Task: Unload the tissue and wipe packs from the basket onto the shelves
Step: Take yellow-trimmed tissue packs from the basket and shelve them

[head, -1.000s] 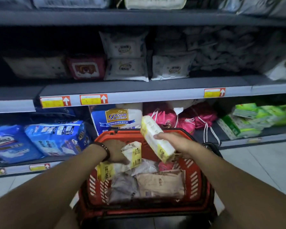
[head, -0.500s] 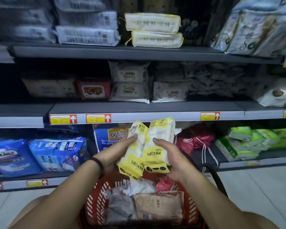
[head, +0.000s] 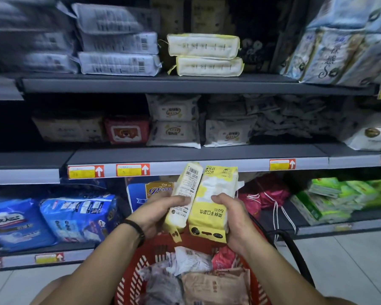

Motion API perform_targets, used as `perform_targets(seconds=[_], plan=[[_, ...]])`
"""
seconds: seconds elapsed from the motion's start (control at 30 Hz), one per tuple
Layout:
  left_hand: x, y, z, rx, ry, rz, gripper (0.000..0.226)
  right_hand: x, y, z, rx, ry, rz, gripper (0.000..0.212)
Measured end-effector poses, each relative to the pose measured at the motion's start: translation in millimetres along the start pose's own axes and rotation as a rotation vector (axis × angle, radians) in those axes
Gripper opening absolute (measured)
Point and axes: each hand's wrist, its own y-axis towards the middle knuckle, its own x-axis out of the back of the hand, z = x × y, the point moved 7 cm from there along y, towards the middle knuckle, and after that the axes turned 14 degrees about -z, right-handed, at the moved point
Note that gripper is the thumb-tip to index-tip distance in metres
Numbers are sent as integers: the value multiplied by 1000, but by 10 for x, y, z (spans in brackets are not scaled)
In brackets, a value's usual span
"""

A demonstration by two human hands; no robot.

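My left hand (head: 161, 213) grips one yellow-and-white wipe pack (head: 184, 194) with its barcode side up. My right hand (head: 232, 213) grips a second yellow wipe pack (head: 216, 194) right beside it; the two packs touch, held upright above the red basket (head: 139, 269). In the basket lie a white pack (head: 190, 259), a beige pack (head: 216, 287), a grey pack (head: 161, 287) and a red one (head: 223, 258). Two matching yellow-edged packs (head: 205, 55) lie stacked on the top shelf (head: 185, 83).
The middle shelf (head: 185, 156) carries white wipe packs (head: 174, 121), a red pack (head: 127, 129) and a beige pack. The bottom shelf has blue bags (head: 46, 216), pink drawstring bags (head: 266, 193) and green packs (head: 337, 197). White tissue bundles fill the top shelf's left and right.
Both hands lifted their yellow packs out of the basket and brought them together upright in front of the middle shelf edge. The view has tilted up, showing the top shelf.
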Motion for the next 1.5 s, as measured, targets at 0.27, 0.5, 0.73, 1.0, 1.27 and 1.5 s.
perform_targets(seconds=[0.27, 0.5, 0.73, 1.0, 1.27, 1.5], plan=[[122, -167, -438, -769, 352, -280, 88, 107, -37, 272, -120, 252, 0, 28], [138, -273, -548, -1140, 999, -534, 90, 92, -64, 349, -154, 312, 76, 45], [71, -324, -526, -1140, 1013, -551, 82, -27, -155, 239, -120, 169, 74, 50], [338, -97, -267, -137, 222, -32, 106, 57, -93, 284, -99, 223, 61, 65], [313, -272, -542, -999, 550, -352, 39, 18, -108, 359, -72, 324, -24, 49], [-82, -498, -486, -1385, 642, -369, 24, -168, -108, 50, -231, 267, -80, 99]])
